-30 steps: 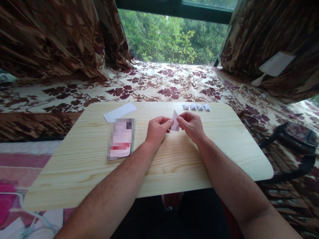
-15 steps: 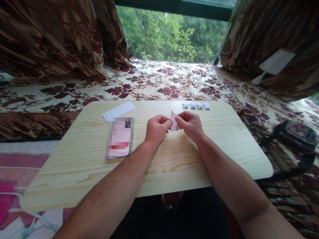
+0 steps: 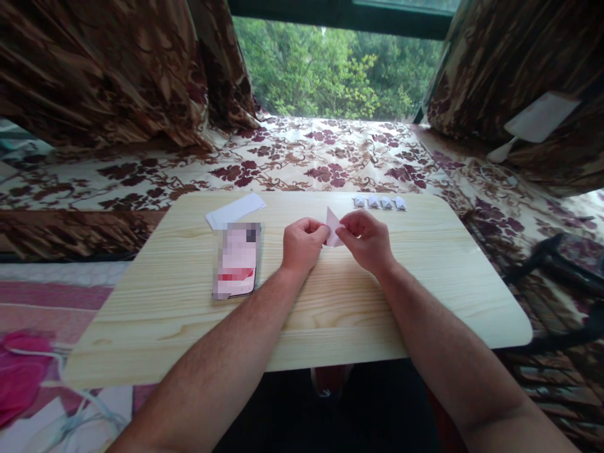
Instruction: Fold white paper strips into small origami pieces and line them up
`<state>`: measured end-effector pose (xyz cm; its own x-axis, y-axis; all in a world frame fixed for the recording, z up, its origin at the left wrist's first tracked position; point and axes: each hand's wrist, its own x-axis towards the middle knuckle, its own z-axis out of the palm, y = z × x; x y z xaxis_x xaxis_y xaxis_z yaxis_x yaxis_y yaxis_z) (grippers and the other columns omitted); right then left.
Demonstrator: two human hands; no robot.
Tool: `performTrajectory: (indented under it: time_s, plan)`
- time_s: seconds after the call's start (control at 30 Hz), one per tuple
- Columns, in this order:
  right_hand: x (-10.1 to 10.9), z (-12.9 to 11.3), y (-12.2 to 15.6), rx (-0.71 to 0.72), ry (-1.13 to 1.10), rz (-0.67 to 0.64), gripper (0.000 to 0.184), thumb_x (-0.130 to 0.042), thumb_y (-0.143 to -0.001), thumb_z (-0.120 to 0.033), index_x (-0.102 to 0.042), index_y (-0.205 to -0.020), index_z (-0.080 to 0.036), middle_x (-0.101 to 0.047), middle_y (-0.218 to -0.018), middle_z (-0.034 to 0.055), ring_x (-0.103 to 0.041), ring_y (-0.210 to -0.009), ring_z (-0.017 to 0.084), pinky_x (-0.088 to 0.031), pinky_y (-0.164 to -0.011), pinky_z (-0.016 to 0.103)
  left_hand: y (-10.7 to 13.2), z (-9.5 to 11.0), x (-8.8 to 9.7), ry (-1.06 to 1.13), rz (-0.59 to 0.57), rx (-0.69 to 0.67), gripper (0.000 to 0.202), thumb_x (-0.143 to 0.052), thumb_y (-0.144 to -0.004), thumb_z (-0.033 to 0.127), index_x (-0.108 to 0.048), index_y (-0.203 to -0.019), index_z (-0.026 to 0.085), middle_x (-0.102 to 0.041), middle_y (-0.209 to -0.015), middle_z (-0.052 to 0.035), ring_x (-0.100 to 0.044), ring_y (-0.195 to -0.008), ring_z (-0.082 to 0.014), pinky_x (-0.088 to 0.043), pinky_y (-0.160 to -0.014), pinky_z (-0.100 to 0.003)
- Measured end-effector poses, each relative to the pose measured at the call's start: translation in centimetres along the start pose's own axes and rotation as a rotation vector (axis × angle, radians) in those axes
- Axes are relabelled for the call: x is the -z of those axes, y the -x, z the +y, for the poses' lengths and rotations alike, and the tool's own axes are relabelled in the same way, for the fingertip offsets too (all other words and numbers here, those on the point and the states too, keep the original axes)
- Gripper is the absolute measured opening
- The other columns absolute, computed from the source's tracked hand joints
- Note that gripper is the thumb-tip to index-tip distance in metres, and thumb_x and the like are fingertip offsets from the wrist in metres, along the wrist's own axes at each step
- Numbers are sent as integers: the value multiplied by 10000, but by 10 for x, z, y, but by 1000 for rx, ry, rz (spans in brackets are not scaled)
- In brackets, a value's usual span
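A small folded white paper piece (image 3: 333,226) stands pinched between both hands above the middle of the light wooden table (image 3: 302,314). My left hand (image 3: 302,242) is curled closed, gripping the paper's left edge. My right hand (image 3: 366,238) pinches its right side with thumb and fingers. Several small folded white paper pieces (image 3: 379,202) lie in a row at the table's far edge, just beyond my right hand.
A phone (image 3: 237,260) lies on the table left of my hands, with a white paper strip (image 3: 235,210) behind it. Flowered cloth (image 3: 306,160) covers the surface beyond, with patterned curtains (image 3: 104,69) on both sides of a window. A dark bag strap (image 3: 561,264) lies at right.
The paper piece has tilted slightly between my fingers. Both hands stay pinched on it; the view has shifted a little to the left.
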<state>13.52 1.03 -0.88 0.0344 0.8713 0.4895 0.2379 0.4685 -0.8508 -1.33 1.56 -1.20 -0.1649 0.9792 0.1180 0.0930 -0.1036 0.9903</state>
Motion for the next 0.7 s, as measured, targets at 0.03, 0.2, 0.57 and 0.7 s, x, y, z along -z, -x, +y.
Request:
performTrajectory:
  time_s: [0.03, 0.2, 0.57, 0.7]
  plan:
    - [0, 0, 1, 31, 63, 0, 91, -693, -766, -206, -663, -852, -201, -636, -673, -35, -554, -576, 101, -447, -547, 232, 0, 0, 0, -2, 8, 2, 112, -694, -694, 270, -688, -647, 168, -650, -562, 4, -541, -489, -115, -424, -498, -234]
    - [3, 0, 1, 141, 280, 42, 186, -674, -787, -154, -738, -952, -210, -689, -746, -10, -607, -625, 125, -503, -619, 261, 1, 1, -1, -30, 18, -9, 107, -697, -697, 271, -702, -678, 166, -670, -591, -2, -567, -511, -120, -456, -524, -239]
    - [6, 0, 1, 256, 367, 59, 90, -666, -860, -184, -749, -864, -219, -643, -774, 14, -591, -641, 127, -487, -599, 261, 4, 6, -4, 89, -52, 51, 151, -723, -691, 281, -706, -754, 144, -693, -615, -27, -601, -527, -132, -456, -458, -223]
    - [6, -1, 1, 277, 393, 51, 93, -664, -873, -212, -730, -808, -218, -627, -798, 18, -572, -637, 118, -481, -589, 253, 4, 5, -4, 122, -54, 62, 159, -730, -685, 291, -703, -738, 144, -687, -613, -26, -588, -513, -122, -452, -454, -219]
